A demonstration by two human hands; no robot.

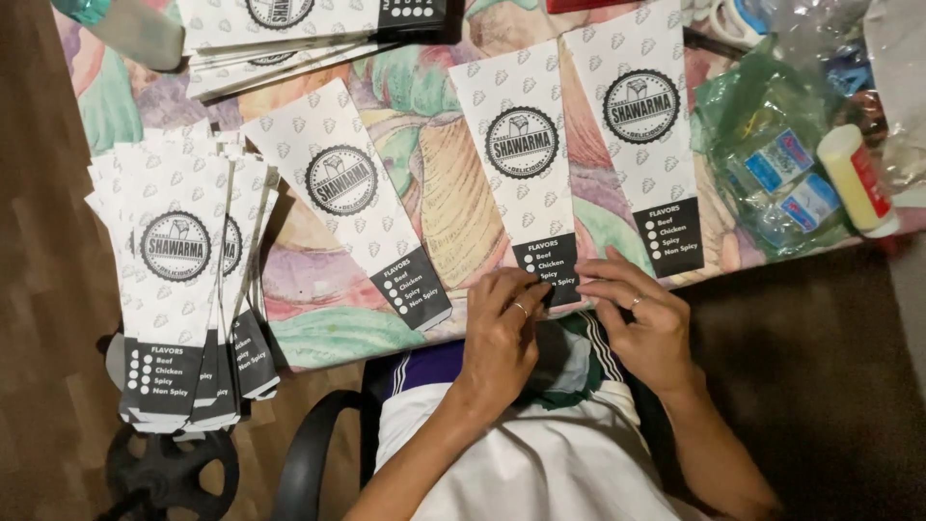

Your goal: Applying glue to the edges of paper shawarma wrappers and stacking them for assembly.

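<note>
Three flat white paper sleeves with a round black emblem and a black lower end lie side by side on the patterned tablecloth (pixel 434 183). My left hand (pixel 502 333) and my right hand (pixel 644 318) both pinch the black lower end of the middle sleeve (pixel 526 164) at the table's near edge. The left sleeve (pixel 347 198) and the right sleeve (pixel 641 125) lie untouched on either side. Each hand wears a ring.
A thick stack of the same sleeves (pixel 178 280) hangs over the table's left corner, and another pile (pixel 289 34) lies at the far edge. A green plastic bag (pixel 772 164) with small packets and a glue stick (pixel 857 178) sit at right. A chair base (pixel 169 473) stands on the floor.
</note>
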